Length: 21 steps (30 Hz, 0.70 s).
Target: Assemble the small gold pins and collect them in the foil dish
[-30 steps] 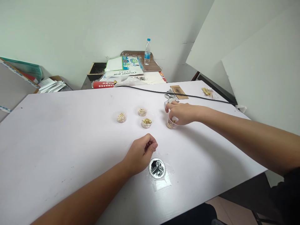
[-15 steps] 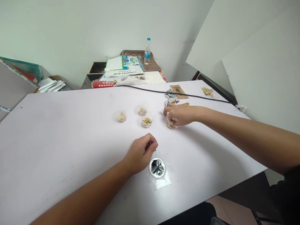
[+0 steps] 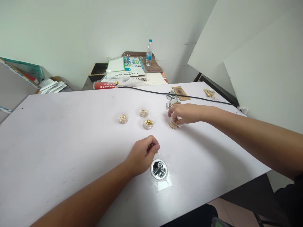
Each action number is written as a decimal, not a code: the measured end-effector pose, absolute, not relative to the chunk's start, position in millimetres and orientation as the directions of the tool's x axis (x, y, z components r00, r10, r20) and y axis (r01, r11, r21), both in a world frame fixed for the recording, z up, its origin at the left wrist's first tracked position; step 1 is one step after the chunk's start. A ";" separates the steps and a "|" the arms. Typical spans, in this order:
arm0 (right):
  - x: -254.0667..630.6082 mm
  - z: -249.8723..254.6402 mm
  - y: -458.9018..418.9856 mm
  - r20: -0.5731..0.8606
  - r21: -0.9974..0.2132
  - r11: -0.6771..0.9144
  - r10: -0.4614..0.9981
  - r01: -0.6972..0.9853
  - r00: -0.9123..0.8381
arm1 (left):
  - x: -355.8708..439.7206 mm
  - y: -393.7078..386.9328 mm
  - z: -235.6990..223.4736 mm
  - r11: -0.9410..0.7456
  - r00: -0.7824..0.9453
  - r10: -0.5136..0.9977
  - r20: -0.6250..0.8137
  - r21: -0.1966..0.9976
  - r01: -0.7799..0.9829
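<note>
My right hand (image 3: 183, 113) reaches over a clear plastic cup (image 3: 175, 126) of thin gold-coloured metal pins. Its thumb and fingertips bend down into the cup; what they pinch, if anything, is hidden. My left hand (image 3: 143, 154) rests on the table in a loose fist, and nothing shows in it. Beside its thumb side lies a round dark disc with a silver rim (image 3: 158, 169), on a piece of clear plastic film (image 3: 163, 185). Between and beyond the hands stand three small clear cups of gold-coloured pieces: a left cup (image 3: 123, 119), a back cup (image 3: 144, 113) and a front cup (image 3: 148, 124).
A black cable (image 3: 151, 91) runs across the back of the white table (image 3: 71, 135). Behind my right hand lie crumpled silver foil (image 3: 172, 97), brown cardboard (image 3: 181, 93) and a gold-coloured heap (image 3: 209, 93). Beyond the edge, a water bottle (image 3: 149, 53) stands on a brown tray (image 3: 156, 66).
The fingers of my right hand have shifted within and above the cup, and the cup has moved slightly right. My left hand and the other cups have stayed put.
</note>
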State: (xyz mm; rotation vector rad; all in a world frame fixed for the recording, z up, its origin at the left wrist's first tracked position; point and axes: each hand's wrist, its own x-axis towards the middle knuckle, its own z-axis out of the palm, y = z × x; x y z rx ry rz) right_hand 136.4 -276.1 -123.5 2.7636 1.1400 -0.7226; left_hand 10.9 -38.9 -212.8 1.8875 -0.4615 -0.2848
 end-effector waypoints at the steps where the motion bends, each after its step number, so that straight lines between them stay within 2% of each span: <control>1: 136.8 -122.3 -277.2 -0.446 -0.117 -0.726 0.648 0.678 0.617 | 10.9 -39.0 -212.8 -0.308 0.895 -0.446 0.023 0.935 -0.177; 7: 138.0 -117.8 -281.0 -0.408 -0.108 -0.732 0.650 0.673 0.641 | 10.8 -39.6 -213.1 -0.300 0.889 -0.457 0.036 0.934 -0.192; 21: 142.9 -117.3 -294.0 -0.355 -0.184 -0.689 0.711 0.701 0.607 | 10.2 -39.6 -213.6 -0.301 0.884 -0.464 0.057 0.928 -0.218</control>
